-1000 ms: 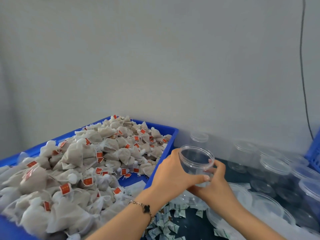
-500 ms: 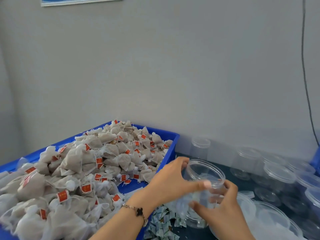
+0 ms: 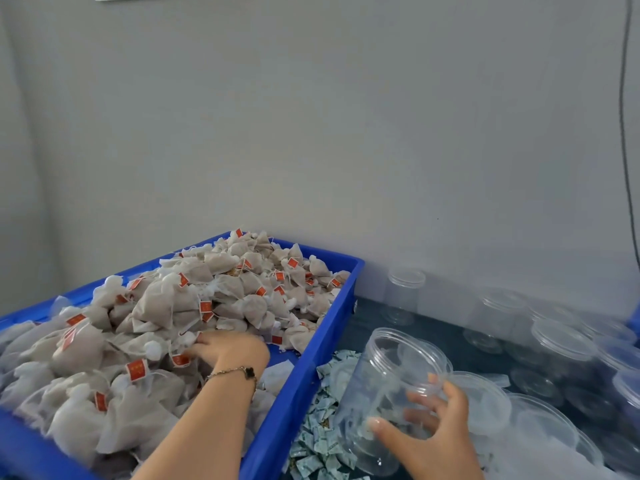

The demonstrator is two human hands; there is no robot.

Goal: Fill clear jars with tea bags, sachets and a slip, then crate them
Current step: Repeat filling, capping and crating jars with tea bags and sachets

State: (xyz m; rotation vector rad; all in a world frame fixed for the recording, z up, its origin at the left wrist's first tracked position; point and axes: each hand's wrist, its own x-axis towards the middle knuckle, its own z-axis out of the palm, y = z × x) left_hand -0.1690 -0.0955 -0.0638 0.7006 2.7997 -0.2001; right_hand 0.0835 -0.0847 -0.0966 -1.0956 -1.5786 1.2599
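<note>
My right hand (image 3: 429,427) grips a clear open jar (image 3: 384,386) tilted toward the left, its mouth facing up and back; a few small sachets lie in its bottom. My left hand (image 3: 228,348), with a bracelet on the wrist, reaches into the heap of white tea bags with red tags (image 3: 166,327) that fills the blue crate (image 3: 304,386); its fingers are buried among the bags, and whether they hold one is hidden. Small green-white sachets (image 3: 318,441) lie scattered on the dark table between the crate and the jar.
Several empty clear jars (image 3: 403,296) stand along the wall and to the right. Clear lids (image 3: 485,403) are stacked beside my right hand. A grey wall closes the back, with a black cable (image 3: 623,133) hanging at the right.
My left hand let go of the jar and moved left into the tea bag heap. My right hand now holds the jar alone, lower and tilted.
</note>
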